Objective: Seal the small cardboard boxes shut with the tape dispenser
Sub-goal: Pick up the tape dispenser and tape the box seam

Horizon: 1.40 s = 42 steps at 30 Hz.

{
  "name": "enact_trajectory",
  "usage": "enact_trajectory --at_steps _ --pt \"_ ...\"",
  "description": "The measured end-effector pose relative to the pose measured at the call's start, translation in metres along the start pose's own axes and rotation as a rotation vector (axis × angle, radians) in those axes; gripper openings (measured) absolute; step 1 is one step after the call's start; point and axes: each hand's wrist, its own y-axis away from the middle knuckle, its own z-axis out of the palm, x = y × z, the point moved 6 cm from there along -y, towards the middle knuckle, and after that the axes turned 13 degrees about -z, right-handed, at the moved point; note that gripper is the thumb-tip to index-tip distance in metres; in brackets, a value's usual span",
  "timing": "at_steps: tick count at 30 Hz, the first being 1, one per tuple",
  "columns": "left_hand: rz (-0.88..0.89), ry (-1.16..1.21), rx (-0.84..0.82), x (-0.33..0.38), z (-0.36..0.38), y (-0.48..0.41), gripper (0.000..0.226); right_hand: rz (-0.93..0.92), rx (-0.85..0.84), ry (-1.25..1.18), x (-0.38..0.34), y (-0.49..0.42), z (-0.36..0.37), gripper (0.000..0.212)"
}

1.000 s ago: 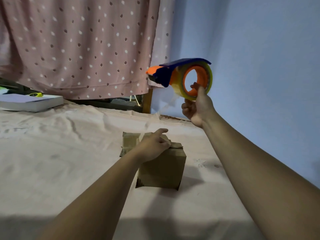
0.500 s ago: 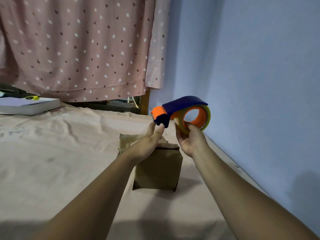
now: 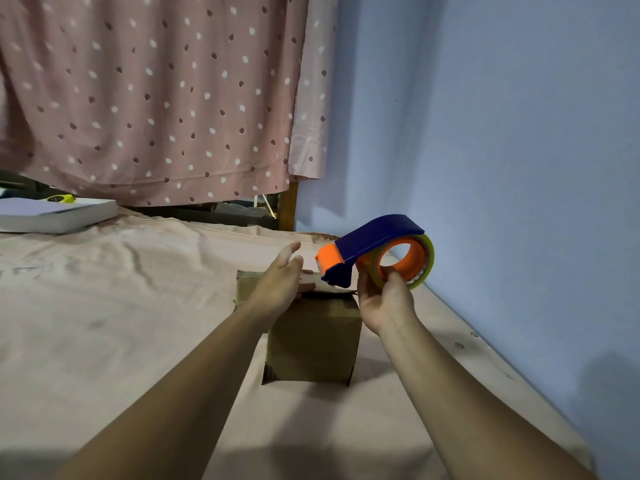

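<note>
A small brown cardboard box [image 3: 313, 341] stands on the pink sheet, its top flaps folded down. My left hand [image 3: 280, 282] rests on the box's top left with fingers stretched forward. My right hand [image 3: 384, 303] grips a blue and orange tape dispenser [image 3: 377, 251] by its roll, thumb inside the orange core. The dispenser's orange nose hangs just above the box's far right top edge, close to my left fingertips.
A pink sheet [image 3: 121, 323] covers the surface. A white flat box [image 3: 55, 214] with a yellow object [image 3: 60, 198] behind it lies at the far left. A dotted pink curtain [image 3: 156, 98] hangs behind. A blue wall [image 3: 519, 168] runs close along the right.
My right hand brought the dispenser down from high in the air to just above the box. My left hand's fingers straightened on the box top.
</note>
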Motion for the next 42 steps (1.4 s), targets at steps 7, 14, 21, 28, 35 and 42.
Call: enact_trajectory --at_steps 7,14,21,28,35,42 --pt "0.019 -0.133 0.062 0.001 -0.006 -0.001 0.044 -0.057 0.041 0.163 0.001 -0.001 -0.008 0.021" --pt "0.026 -0.156 0.030 -0.001 -0.002 -0.001 0.048 -0.089 0.028 0.269 0.003 -0.002 -0.015 0.017" --pt "0.070 -0.010 0.009 -0.011 -0.011 0.004 0.052 -0.119 -0.083 0.347 0.004 -0.005 -0.017 0.035" --pt "0.073 -0.034 0.081 -0.025 -0.015 0.002 0.044 -0.119 -0.090 0.373 0.003 -0.007 -0.017 0.032" --pt "0.112 0.014 0.114 -0.026 -0.015 0.006 0.045 -0.138 -0.086 0.383 0.005 -0.015 -0.021 0.033" --pt "0.024 0.142 0.214 -0.030 -0.020 0.000 0.051 -0.223 -0.063 0.440 0.016 -0.028 -0.029 0.034"
